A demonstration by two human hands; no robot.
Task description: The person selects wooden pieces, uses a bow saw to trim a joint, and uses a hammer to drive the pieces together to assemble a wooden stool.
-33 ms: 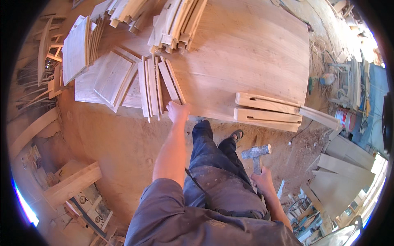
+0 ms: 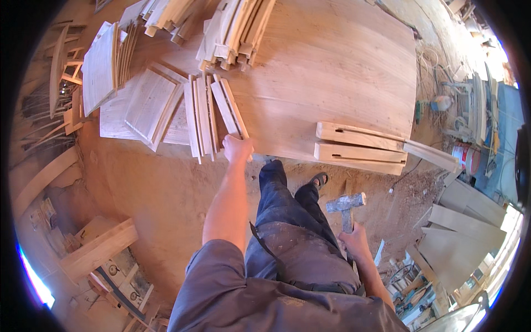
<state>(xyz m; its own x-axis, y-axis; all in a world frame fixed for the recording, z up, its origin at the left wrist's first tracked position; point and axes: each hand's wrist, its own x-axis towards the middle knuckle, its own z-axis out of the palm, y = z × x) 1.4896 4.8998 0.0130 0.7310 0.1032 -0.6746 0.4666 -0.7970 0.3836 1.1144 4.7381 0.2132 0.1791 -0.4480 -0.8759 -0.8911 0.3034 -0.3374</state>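
Note:
My left hand (image 2: 238, 148) is closed around the near end of a grooved wooden rail (image 2: 229, 105), which lies at a slant on the wooden tabletop (image 2: 343, 72). Just left of that rail stand several similar narrow wooden rails (image 2: 203, 119), side by side. Down by my right hip, my right hand (image 2: 354, 240) grips a hammer (image 2: 346, 203) by its handle, with the blocky, worn metal head upward. Two thick wooden pieces with slots (image 2: 359, 151) lie along the table's near right edge, away from both hands.
Flat wooden panels (image 2: 152, 105) and a leaning panel stack (image 2: 102, 66) occupy the table's left side. Bundled wooden strips (image 2: 235, 33) lie at the far side. A bucket (image 2: 466, 159) stands right of the table; loose boards (image 2: 464, 238) lie lower right. A thick plank (image 2: 99, 246) is at lower left.

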